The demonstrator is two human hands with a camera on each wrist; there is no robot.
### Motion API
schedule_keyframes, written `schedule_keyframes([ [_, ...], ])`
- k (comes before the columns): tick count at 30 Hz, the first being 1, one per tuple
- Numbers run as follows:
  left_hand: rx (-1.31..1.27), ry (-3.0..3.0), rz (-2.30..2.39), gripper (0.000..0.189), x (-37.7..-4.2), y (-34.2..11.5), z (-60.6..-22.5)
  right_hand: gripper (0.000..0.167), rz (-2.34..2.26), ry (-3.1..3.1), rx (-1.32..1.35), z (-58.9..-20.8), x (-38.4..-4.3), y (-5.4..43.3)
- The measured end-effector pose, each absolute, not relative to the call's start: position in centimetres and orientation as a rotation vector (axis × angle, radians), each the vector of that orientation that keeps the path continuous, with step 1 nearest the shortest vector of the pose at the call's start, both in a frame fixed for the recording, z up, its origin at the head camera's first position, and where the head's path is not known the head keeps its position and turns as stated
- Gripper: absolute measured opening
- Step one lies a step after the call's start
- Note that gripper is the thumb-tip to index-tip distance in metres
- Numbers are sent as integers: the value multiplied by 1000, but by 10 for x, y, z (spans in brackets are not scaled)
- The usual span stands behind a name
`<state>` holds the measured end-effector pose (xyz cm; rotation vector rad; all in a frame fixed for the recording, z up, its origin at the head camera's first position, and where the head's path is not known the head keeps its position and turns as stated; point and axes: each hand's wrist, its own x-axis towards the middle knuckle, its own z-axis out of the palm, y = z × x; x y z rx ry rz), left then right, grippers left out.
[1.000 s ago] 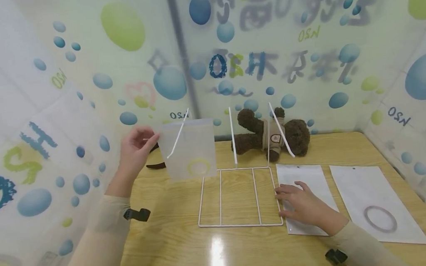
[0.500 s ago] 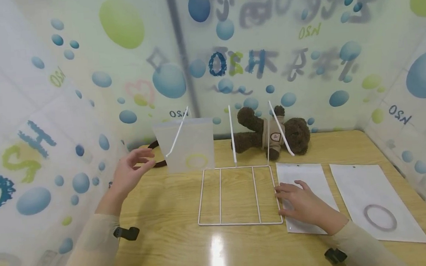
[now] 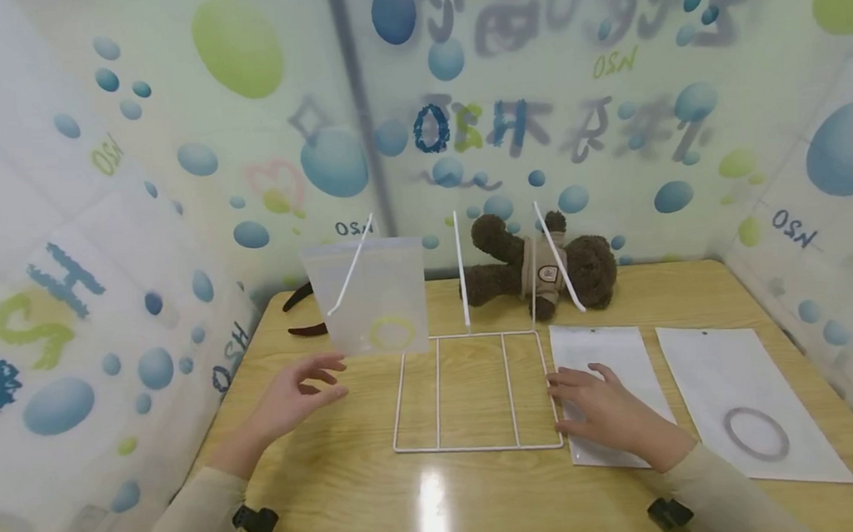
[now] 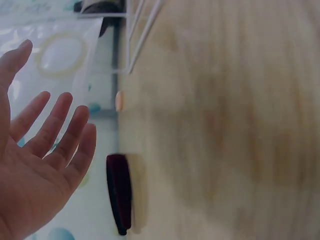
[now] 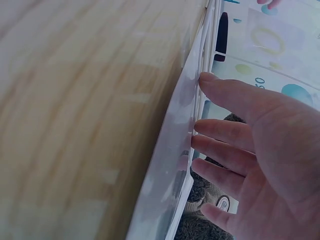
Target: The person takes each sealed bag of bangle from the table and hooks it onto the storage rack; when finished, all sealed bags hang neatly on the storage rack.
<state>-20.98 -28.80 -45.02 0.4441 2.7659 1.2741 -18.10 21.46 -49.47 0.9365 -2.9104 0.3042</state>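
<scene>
Two hands work above the table (image 3: pixel 333 515), neither closed around anything. The left hand (image 3: pixel 294 397) holds nothing, its fingers loosely bent and spread, with the thumb well apart from them; it is near the lower left corner of a translucent bag (image 3: pixel 398 285). The right hand (image 3: pixel 607 410) also has relaxed, parted fingers, their tips at the right side bar of a white wire rack (image 3: pixel 510 389). From the rack's upper part three prongs come forward, and the bag hangs at the left one, upright, with a yellow ring (image 3: pixel 390 318) showing in its lower part. Beneath the right hand a white packet (image 3: pixel 629 358) lies flat beside the rack. Farther right lies a second packet (image 3: pixel 706 378), with a greyish-purple ring (image 3: pixel 734 444) at its lower end. Behind the rack, a brown teddy bear (image 3: pixel 499 281) in a beige top lies with its head to the right. Dark curved pieces (image 3: pixel 307 331) stick out from behind the bag. Beyond the table rises a pale wall (image 3: pixel 600 177) printed with blue and green drops.
</scene>
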Motion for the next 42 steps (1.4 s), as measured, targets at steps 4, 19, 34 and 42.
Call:
schedule_keyframes([
  [4,502,2644,1337,50,-202,-271,-464,55,303,-2913,930,-495,-181,215],
  [19,772,2831,813,63,-190,-231,-490,57,314,-2959,919,-493,-181,215],
  [34,911,2863,738,63,-189,-224,-502,56,359,-2967,930,-496,-182,217],
  [42,877,2850,737,61,-190,-220,-501,55,368,-2953,956,-494,-183,219],
])
